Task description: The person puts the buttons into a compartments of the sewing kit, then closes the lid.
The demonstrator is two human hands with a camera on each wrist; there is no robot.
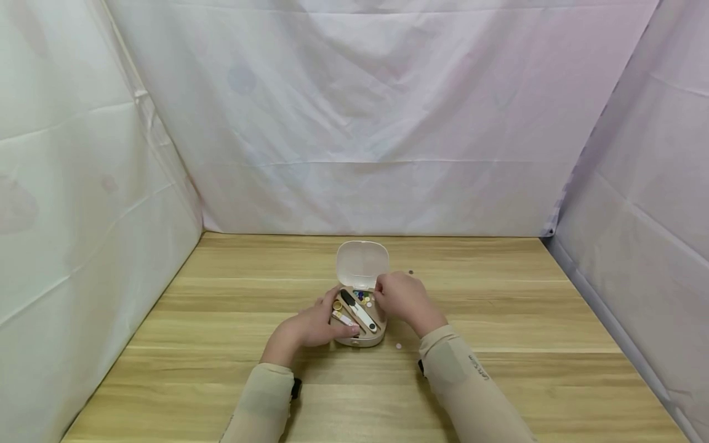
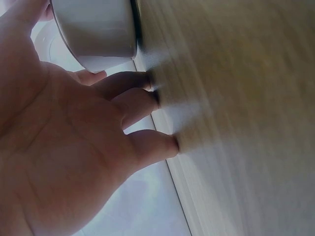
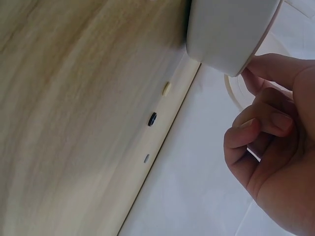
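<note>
A small sewing box (image 1: 370,340) stands on the table with its translucent lid (image 1: 362,261) raised at the back. Black-and-white thread snips (image 1: 362,315) lie slantwise across its middle. To their left are a gold ring (image 1: 337,305) and a small white packet (image 1: 344,318); several coloured buttons (image 1: 362,298) fill the back right compartment. My left hand (image 1: 316,320) holds the box's left side, thumb at the front, other fingertips on the table. Over the button compartment is my right hand (image 1: 401,298), thumb and forefinger together at the rim; whether they pinch a button I cannot tell.
A pale button (image 1: 399,346) lies on the table right of the box, and a dark button (image 1: 410,272) farther back. The right wrist view shows a cream button (image 3: 167,88) beside a dark one. White curtains (image 1: 354,123) enclose the table's back and sides.
</note>
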